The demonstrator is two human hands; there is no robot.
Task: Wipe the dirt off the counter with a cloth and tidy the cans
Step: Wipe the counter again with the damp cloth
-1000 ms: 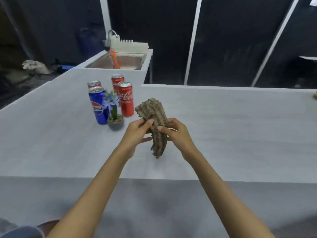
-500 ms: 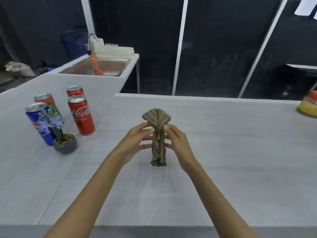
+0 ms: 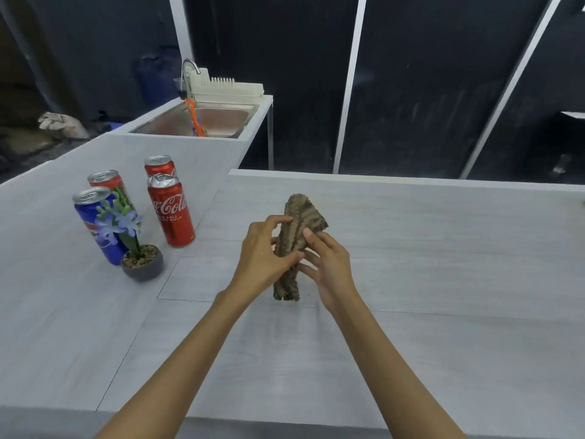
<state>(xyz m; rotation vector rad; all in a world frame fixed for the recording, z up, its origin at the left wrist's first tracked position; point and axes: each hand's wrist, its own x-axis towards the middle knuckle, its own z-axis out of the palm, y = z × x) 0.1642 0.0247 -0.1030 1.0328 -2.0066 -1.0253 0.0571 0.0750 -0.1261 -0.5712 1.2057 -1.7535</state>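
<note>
A brown knitted cloth (image 3: 296, 236), bunched into a long roll, hangs upright above the grey counter (image 3: 443, 280). My left hand (image 3: 262, 251) grips it from the left and my right hand (image 3: 329, 264) from the right. To the left stand a red Coca-Cola can (image 3: 171, 213), a second red can (image 3: 160, 164) behind it, a third red can (image 3: 106, 182) and a blue Pepsi can (image 3: 93, 223), all upright and close together. No dirt shows on the counter from here.
A small grey pot with a blue flower (image 3: 142, 261) stands in front of the Pepsi can. At the back left a steel sink (image 3: 221, 118) holds an orange brush, with a white dish rack (image 3: 228, 87) behind it. The counter's far edge drops off beyond the cloth.
The view swung back left, so the cans sit nearer the middle. My hands shifted on the cloth; its top now leans to the right and my left fingers reach higher on it.
</note>
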